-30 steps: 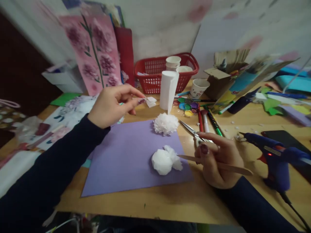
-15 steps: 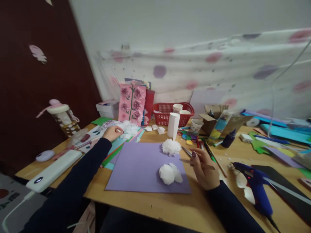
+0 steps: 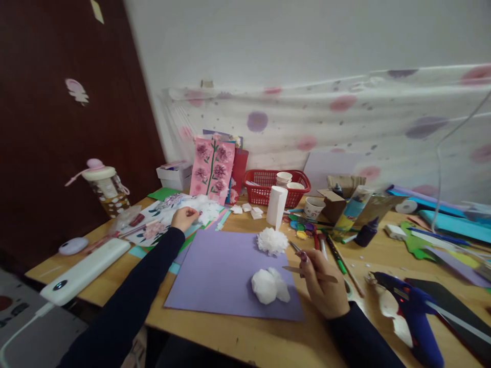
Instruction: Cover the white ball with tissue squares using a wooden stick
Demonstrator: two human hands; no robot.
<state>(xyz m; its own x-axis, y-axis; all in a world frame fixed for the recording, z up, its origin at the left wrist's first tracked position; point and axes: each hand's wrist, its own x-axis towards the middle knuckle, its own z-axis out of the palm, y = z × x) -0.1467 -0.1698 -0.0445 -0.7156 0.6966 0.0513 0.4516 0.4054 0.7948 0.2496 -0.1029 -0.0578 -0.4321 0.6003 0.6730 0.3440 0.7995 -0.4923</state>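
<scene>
My left hand (image 3: 185, 219) reaches to the far left, its fingertips pinched at the edge of a pile of white tissue pieces (image 3: 207, 210); whatever lies between them is too small to make out. In my right hand (image 3: 322, 282) is a pair of scissors (image 3: 294, 247) and a thin wooden stick (image 3: 292, 269), both pointing left. A purple sheet (image 3: 215, 271) lies between the hands. On its right side sit a ruffled white paper flower (image 3: 272, 240) and, nearer me, a rounder white tissue bundle (image 3: 268, 286). A white paper roll (image 3: 276, 206) stands behind the flower.
Behind are a red basket (image 3: 255, 196) with paper cups and a pink flower picture (image 3: 211, 171). At right lie a blue glue gun (image 3: 412, 306), paints and brushes. A white power bank (image 3: 86, 271) and a bottle (image 3: 105, 186) are at left.
The view has shifted slightly, so the table items appear lower. My left hand remains by the tissue pile with its fingertips together. My right hand still holds the scissors and stick.
</scene>
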